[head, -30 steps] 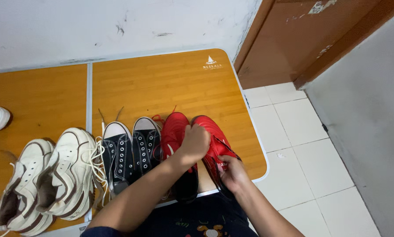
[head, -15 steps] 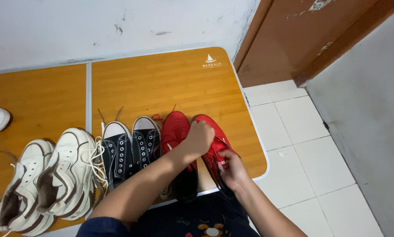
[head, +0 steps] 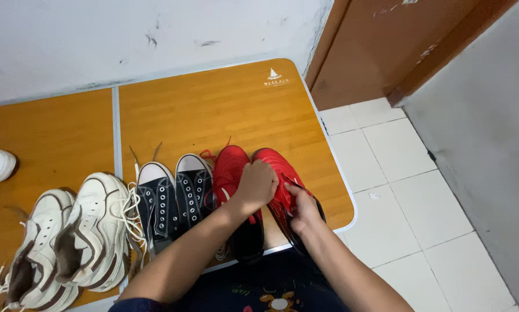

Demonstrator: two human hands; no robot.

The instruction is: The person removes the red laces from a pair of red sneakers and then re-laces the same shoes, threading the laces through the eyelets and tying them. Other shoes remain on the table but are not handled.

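1. A right-hand red sneaker [head: 280,173] is being kept at the near right corner of an orange wood-grain table [head: 213,110], touching its partner, the left-hand red sneaker [head: 229,167], with both toes pointing toward the white wall [head: 126,34].
2. The right-hand red sneaker is being covered at mid-length by both hands, its toe being left showing beyond them.
3. The left hand [head: 256,186] is being curled shut over the lacing area; what is pinched inside cannot be told.
4. The right hand [head: 303,207] is being closed around the shoe's collar at the outer side.
5. A pair of black canvas sneakers [head: 173,196] is being left just beside the red pair, with cream chunky sneakers [head: 69,231] farther left.
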